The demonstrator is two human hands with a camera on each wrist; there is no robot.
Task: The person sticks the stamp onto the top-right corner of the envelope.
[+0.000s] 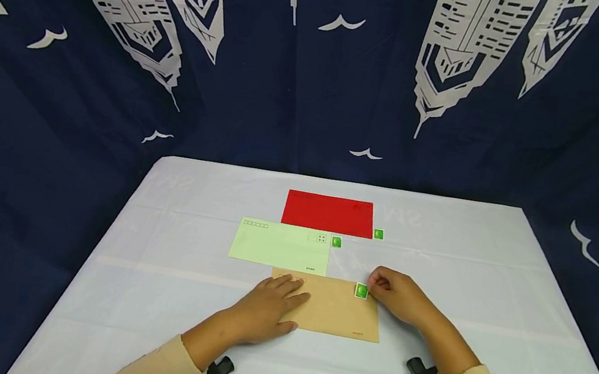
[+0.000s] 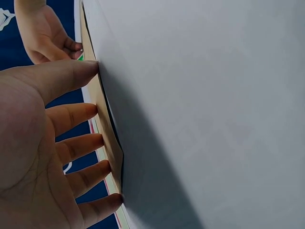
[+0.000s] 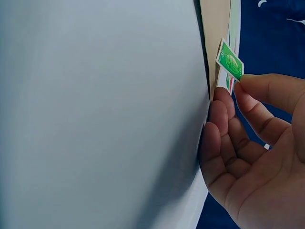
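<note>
A tan envelope (image 1: 335,313) lies nearest the person on the white-covered table. Spread fingers of my left hand (image 1: 270,313) rest on its left part; the left wrist view shows the fingertips (image 2: 105,167) along the paper. Between thumb and index finger my right hand (image 1: 402,297) pinches a green postage stamp (image 3: 230,61) by its edge. In the head view that stamp overlaps the envelope's upper right corner. The right wrist view shows it tilted up from the paper, the other fingers curled by the envelope's edge.
Behind the tan envelope lies a pale green envelope (image 1: 278,249), with a green stamp (image 1: 336,242) at its upper right. Farther back is a red envelope (image 1: 327,213), another green stamp (image 1: 379,233) beside its lower right corner. A dark blue printed cloth (image 1: 301,102) hangs behind the table (image 1: 462,239).
</note>
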